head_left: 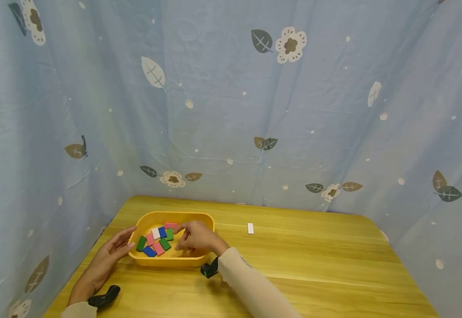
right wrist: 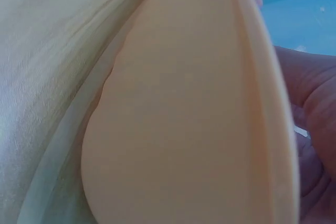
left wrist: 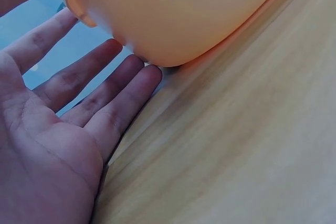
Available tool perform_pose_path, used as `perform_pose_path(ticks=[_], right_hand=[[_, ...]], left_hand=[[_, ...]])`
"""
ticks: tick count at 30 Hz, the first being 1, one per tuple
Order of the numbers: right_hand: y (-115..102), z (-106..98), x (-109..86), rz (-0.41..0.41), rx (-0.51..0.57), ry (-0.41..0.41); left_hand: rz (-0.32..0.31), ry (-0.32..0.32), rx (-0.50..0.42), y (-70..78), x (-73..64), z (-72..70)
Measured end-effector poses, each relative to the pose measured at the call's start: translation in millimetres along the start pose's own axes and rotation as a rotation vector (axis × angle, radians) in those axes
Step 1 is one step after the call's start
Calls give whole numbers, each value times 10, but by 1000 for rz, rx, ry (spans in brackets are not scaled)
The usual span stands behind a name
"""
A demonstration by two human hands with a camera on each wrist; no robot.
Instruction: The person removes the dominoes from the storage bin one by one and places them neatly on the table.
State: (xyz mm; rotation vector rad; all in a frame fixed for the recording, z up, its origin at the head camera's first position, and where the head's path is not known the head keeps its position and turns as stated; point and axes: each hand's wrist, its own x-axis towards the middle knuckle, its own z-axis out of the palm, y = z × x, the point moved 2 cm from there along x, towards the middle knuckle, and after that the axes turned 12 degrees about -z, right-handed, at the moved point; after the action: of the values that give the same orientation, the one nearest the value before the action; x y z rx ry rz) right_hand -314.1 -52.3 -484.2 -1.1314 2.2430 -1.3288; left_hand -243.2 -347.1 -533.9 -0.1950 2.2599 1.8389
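Note:
A yellow plastic basin [head_left: 171, 261] stands on the left part of the table, with several small blocks in pink, blue, green and white lying loose inside, such as a pink block [head_left: 158, 248] and a blue block [head_left: 149, 251]. My left hand [head_left: 109, 256] touches the basin's left side with extended fingers; the left wrist view shows the fingertips against its outer wall [left wrist: 178, 14]. Over the right half of the basin, my right hand [head_left: 197, 236] reaches in, thumb and index finger apart beside a green block [head_left: 169, 234]. No block shows between them. The basin wall [right wrist: 178, 108] hides most of this hand in the right wrist view.
One white block [head_left: 250, 228] lies on the wooden table [head_left: 314, 260], right of the basin. A blue patterned curtain [head_left: 223, 110] hangs behind the table and on both sides. Black wrist devices [head_left: 104, 298] are worn on both wrists.

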Motion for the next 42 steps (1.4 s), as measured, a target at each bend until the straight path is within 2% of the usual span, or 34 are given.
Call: perform_pose_path(ticks=[6,22,31,42], right_hand=[[-1,29,31,36,-63,-21],[82,163,126,74,-105,-31],[114,197,184,87,-85,-17],[187,272,319,119,-167,2]], left_hand=[[-5,3,-9,4,19,1],[7,8,-13,-26,13,2],[28,9,-22,-34,21,-5],[12,7,-24,-11,28,4]])
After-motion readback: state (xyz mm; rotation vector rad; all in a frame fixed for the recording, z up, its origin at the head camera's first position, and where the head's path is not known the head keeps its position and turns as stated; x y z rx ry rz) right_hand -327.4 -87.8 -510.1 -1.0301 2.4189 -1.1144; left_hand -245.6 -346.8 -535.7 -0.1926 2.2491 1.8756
